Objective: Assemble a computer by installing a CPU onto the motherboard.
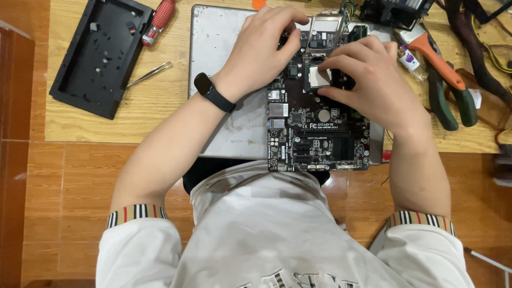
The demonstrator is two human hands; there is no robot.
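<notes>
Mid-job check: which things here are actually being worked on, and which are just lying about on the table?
In hand:
- motherboard on the grey metal sheet
- square processor chip, held by the right hand
- left hand, resting on the board's upper edge

Lying about:
- black plastic tray
- red-handled screwdriver
- tweezers
- orange-handled pliers
- green-handled pliers

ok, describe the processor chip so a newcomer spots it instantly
Start at the dark motherboard lying on the grey metal sheet. Near its upper middle, under the right hand, sits the processor chip: the only square, plain silver metal piece there.
</notes>
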